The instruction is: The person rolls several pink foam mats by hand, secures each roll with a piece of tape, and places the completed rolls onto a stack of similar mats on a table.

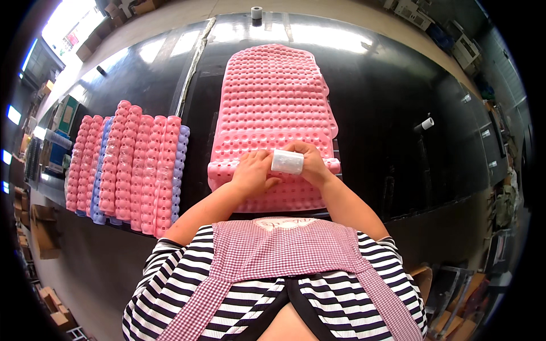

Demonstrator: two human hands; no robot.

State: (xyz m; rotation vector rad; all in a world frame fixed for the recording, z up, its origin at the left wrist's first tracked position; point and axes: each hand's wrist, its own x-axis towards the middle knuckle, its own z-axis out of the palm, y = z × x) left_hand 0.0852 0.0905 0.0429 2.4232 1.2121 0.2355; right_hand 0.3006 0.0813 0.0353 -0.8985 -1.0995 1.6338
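Note:
A pile of pink bubble-textured mats (273, 96) lies in front of me. Across its near part is a mat rolled into a tube (219, 167). My left hand (253, 172) rests on this rolled mat, fingers curved over it and thumb apart on the near side. My right hand (311, 163) is closed around a small roll of clear plastic film (288, 162), held just above the rolled mat beside my left fingertips. Any loose film between the hands is too faint to make out.
Several rolled pink mats (136, 165), with a few purple ones (181, 167), sit side by side on the black table (392, 113) at left. A white roll (256, 12) stands at the far edge; another small roll (427, 123) lies at right. Cardboard boxes (45, 227) are beyond the table.

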